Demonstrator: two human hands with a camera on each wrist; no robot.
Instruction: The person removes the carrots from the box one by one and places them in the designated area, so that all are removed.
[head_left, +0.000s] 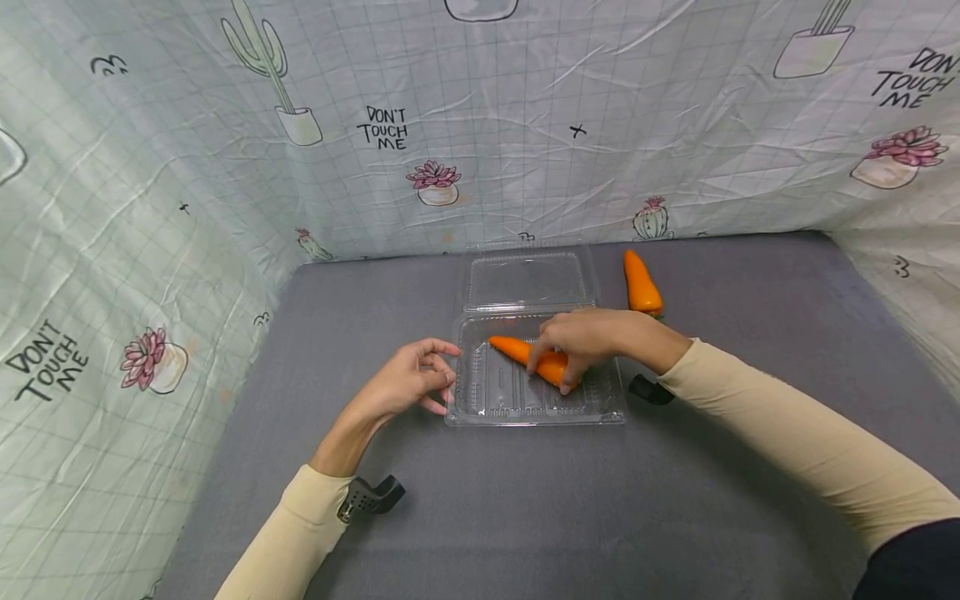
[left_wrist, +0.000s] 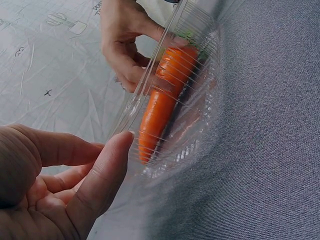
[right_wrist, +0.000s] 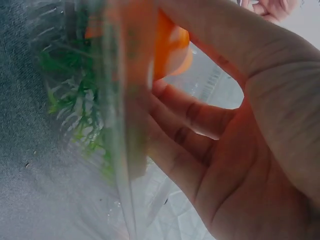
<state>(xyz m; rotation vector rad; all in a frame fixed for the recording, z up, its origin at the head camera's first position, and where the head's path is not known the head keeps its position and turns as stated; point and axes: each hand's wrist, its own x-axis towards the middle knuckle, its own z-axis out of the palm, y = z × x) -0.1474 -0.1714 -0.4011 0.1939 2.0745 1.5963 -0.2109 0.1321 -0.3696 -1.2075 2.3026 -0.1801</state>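
In the head view, an orange carrot with a tapered tip lies slantwise over the base of a clear plastic clamshell box. My right hand grips the carrot near its thick end, thumb on one side and fingers on the other. Green leafy bits show through the plastic in the right wrist view. At the box's left rim is my left hand, its fingers loosely bent and spread. From the left wrist view, the thumb and forefinger come close to the rim; whether they press it is unclear.
The box's lid is folded back flat toward the rear. Another carrot lies on the grey cloth, right of the lid. A printed curtain hangs behind and along both sides.
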